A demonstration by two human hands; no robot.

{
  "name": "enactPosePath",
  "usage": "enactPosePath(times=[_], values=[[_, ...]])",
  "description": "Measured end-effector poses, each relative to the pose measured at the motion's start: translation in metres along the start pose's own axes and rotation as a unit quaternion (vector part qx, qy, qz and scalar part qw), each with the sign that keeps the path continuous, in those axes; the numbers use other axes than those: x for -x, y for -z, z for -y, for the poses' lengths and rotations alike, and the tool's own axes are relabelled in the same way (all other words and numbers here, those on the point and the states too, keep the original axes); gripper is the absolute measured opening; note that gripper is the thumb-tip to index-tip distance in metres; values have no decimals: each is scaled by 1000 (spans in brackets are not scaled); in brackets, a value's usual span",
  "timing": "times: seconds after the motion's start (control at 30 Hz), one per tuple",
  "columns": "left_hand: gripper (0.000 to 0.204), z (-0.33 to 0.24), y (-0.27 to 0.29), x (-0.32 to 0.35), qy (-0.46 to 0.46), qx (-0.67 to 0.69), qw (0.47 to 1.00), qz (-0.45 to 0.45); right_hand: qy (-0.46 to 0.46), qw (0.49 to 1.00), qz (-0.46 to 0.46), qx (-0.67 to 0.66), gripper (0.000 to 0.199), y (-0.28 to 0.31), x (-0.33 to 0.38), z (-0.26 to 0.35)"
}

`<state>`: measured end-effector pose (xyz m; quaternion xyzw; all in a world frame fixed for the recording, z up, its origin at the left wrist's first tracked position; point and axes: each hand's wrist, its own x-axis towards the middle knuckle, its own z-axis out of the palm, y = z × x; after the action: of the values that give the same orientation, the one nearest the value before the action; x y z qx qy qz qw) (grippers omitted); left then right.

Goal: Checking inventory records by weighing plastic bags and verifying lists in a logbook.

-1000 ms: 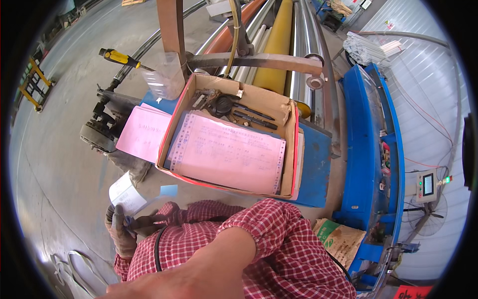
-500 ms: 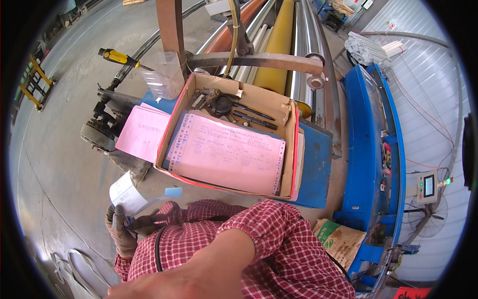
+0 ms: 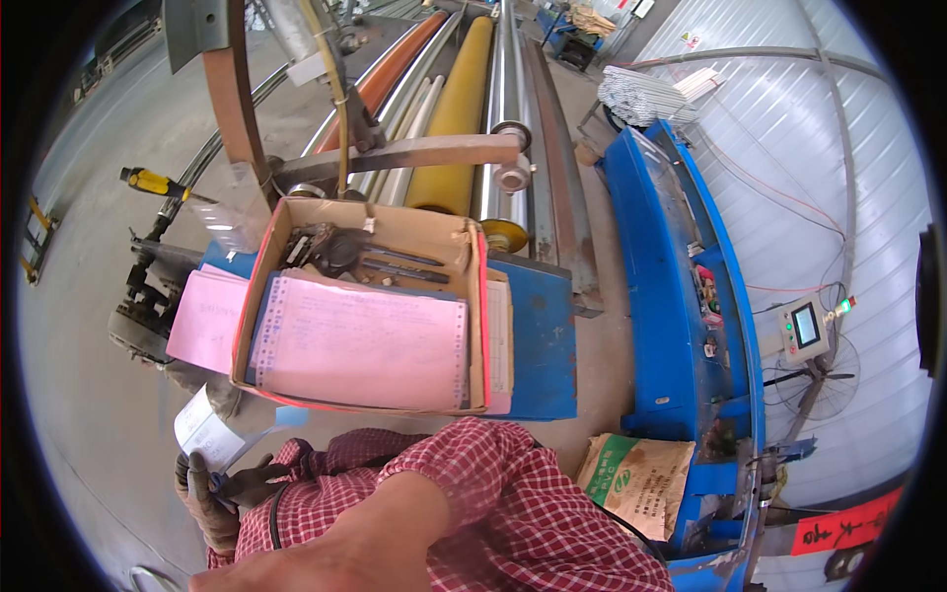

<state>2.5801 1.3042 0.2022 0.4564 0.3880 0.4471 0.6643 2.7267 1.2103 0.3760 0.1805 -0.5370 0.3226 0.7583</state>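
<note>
White curled paper (image 3: 208, 436) slants from far left to near right, writing illegible; gloved left hand (image 3: 209, 505) pinches its near end; bare right hand's (image 3: 306, 567) grip cannot be told.

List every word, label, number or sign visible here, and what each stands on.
Red strip: large dark characters, not copied here.
Paper sack: logo and print, not copied here.
White sheet: writing too blurred to read.
Pink form, pink sheets: too faint to read.
Control screen, wall sign: too small to read.
</note>
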Motion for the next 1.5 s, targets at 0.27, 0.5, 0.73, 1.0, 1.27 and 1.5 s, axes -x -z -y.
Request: enactPosePath(times=[0.27,0.5,0.73,1.0,1.27,1.5], values=[[36,13,0,6,16,-14,1000,16,-85,980,132,122,27,14,-2,39],[32,24,-16,23,5,7,999,-40,-49,998,35,1,25,13,10,30],[37,65,57,62,-2,-12,966,-260,-250,956,104,114,25,14,13,11],[17,-11,70,115,-2,96,974,-206,-507,832,60,217,25,-2,60,-50],[17,-21,170,204,-82,120,926,-348,-549,740,229,314,34,-53,148,-188],[18,-26,253,281,-118,132,881,-439,-574,710,352,207,32,-142,218,-285]])
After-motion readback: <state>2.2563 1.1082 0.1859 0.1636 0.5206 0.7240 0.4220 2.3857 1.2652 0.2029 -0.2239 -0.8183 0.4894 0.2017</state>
